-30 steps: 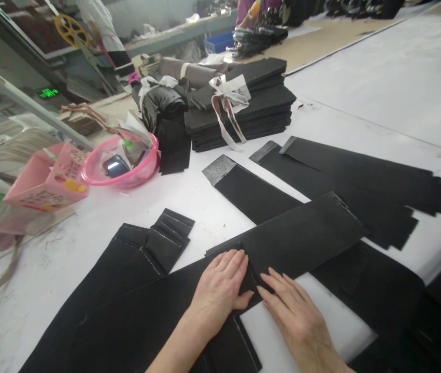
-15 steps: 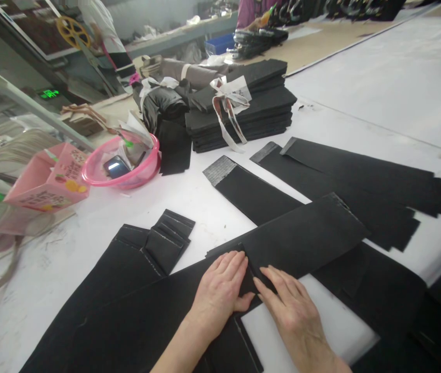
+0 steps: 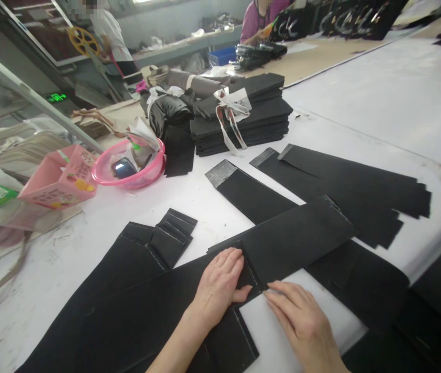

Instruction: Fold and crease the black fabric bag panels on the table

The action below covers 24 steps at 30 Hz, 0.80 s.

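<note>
My left hand (image 3: 220, 282) lies flat on a long black fabric panel (image 3: 119, 311), fingers stretched out and close together, thumb a little apart. Its fingertips rest beside a folded seam where a black strip (image 3: 301, 228) joins the panel. My right hand (image 3: 306, 324) is at the lower end of that seam, at the panel's edge. Its fingertips are drawn together; whatever may be between them is too small to make out. Below the left hand, a black flap (image 3: 231, 342) with a pale edge line sticks out. Stepped black tabs (image 3: 171, 233) show at the panel's far end.
More black strips (image 3: 352, 181) lie to the right, another with a grey patterned end (image 3: 222, 173). Behind them stands a tied stack of black pieces (image 3: 241, 122). A pink basin (image 3: 127, 178) and pink box (image 3: 59, 176) are at the left. Two people work farther back.
My right hand has slid down along the seam to the panel's near edge, its fingertips drawing closer together. My left hand stays pressed in place. The view has shifted slightly.
</note>
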Each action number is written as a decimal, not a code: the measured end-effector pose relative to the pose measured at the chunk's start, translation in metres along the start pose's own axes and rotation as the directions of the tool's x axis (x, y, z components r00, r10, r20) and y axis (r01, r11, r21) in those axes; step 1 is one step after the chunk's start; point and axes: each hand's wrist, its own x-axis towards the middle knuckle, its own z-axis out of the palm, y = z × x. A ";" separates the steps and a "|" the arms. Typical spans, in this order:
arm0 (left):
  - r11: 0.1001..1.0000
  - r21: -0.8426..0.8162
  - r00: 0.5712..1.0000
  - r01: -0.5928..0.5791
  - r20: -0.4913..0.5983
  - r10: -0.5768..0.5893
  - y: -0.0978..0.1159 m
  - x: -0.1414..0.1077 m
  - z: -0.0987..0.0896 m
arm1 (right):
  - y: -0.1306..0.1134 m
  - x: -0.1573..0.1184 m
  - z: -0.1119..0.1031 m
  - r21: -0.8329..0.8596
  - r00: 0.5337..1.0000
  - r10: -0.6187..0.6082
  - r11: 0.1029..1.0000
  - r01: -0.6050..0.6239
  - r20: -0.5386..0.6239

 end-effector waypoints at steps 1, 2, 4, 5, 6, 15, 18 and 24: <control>1.000 -0.012 1.000 0.015 0.001 -0.015 0.001 0.000 -0.001 | -0.001 0.003 -0.001 0.012 0.999 0.052 0.999 -0.052 0.014; 0.999 -0.023 1.000 0.029 0.000 -0.029 0.003 0.000 -0.003 | -0.003 0.007 -0.001 0.006 0.994 0.105 0.994 -0.106 0.035; 0.998 -0.037 0.999 0.053 -0.010 -0.053 0.006 -0.002 -0.005 | -0.005 0.016 0.001 -0.048 0.973 0.205 0.978 -0.201 0.103; 0.997 -0.040 0.998 0.063 -0.017 -0.064 0.008 -0.003 -0.005 | -0.007 0.021 0.003 -0.087 0.959 0.246 0.968 -0.236 0.138; 0.996 -0.041 0.997 0.074 -0.026 -0.075 0.010 -0.005 -0.006 | -0.009 0.026 0.005 -0.123 0.947 0.279 0.957 -0.261 0.161; 0.983 -0.047 0.978 0.179 -0.098 -0.183 0.021 -0.037 0.001 | -0.022 0.047 0.020 -0.213 0.914 0.361 0.923 -0.322 0.185; 0.976 -0.082 0.969 0.202 -0.126 -0.212 0.023 -0.042 0.003 | -0.024 0.046 0.020 -0.208 0.911 0.362 0.924 -0.322 0.196; 0.951 -0.195 0.952 0.240 -0.143 -0.270 0.030 -0.045 -0.004 | -0.030 0.042 0.016 -0.073 0.929 0.306 0.952 -0.297 0.211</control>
